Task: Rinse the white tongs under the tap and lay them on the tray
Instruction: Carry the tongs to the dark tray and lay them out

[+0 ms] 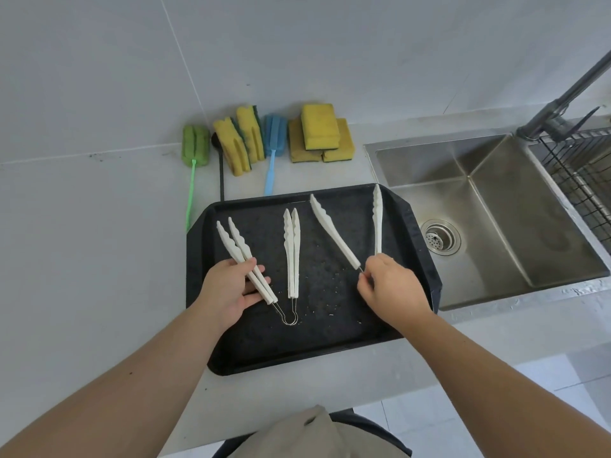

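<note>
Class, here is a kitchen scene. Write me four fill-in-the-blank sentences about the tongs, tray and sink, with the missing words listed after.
1. The number of white tongs over the black tray is ____.
2. The left hand holds the left tongs with their arms ____.
3. The right hand grips the right tongs at the hinge end, arms spread ____.
4. The sink lies to the ____ of the tray.

Missing words: three; closed; apart; right

Three white tongs [291, 256] on black tray [420, 259], rightmost splayed open.
</note>
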